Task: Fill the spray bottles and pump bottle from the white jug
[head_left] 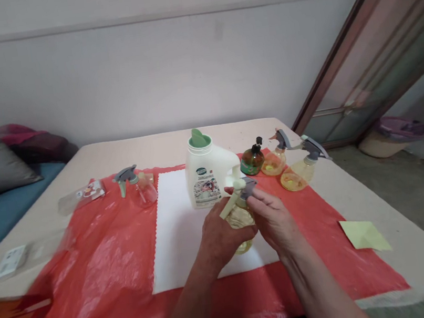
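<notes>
Head view: grasping a yellowish spray bottle (240, 218) in both hands, curling the left hand (221, 234) round the body and gripping near the grey spray head (249, 188) with the right hand (279, 218). Holding it nearly upright between them, with the long axis running up from the left palm toward the right fingers; so nearest the head with the right, nearest the base with the left. Positioned above the white sheet (181, 248) on the counter (418, 256), in front of the white jug (203, 173). Cannot tell the tightness at the neck, hidden by fingers.
</notes>
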Tool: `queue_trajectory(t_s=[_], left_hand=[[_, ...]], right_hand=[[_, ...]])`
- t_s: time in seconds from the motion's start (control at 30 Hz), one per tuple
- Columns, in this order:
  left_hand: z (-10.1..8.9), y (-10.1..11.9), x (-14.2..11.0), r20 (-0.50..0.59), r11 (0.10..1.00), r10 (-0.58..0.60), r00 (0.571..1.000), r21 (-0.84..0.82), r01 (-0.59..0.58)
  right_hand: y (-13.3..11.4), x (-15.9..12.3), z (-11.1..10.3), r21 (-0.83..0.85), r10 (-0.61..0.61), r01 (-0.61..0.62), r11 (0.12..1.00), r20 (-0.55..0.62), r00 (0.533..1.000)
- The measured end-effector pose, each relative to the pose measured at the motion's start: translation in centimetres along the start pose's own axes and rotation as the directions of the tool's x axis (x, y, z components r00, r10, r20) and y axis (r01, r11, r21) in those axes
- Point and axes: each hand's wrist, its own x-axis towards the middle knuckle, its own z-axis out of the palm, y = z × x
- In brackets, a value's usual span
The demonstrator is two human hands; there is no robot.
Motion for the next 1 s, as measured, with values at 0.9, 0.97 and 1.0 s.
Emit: queue_trajectory(t_s=[0.9,0.97,1.0], left_hand=[[0.4,0.2,0.0,0.067,0.995,0.056,0.996,-0.092,-0.050],[0.3,0.5,-0.1,0.070,0.995,0.023,0.997,-0.095,-0.016],[0.3,0.5,-0.1,0.071,0.996,0.007,0.997,-0.094,0.000]], right_hand=[[-0.4,-0.2,-0.7,-0.039,0.003,-0.002,0.999,0.028,1.000],[-0.6,-0.3,-0.8,-0.026,0.021,-0.020,0.999,0.055,0.998],[-0.6,-0.3,-0.8,-0.035,0.029,-0.027,0.999,0.054,0.998]])
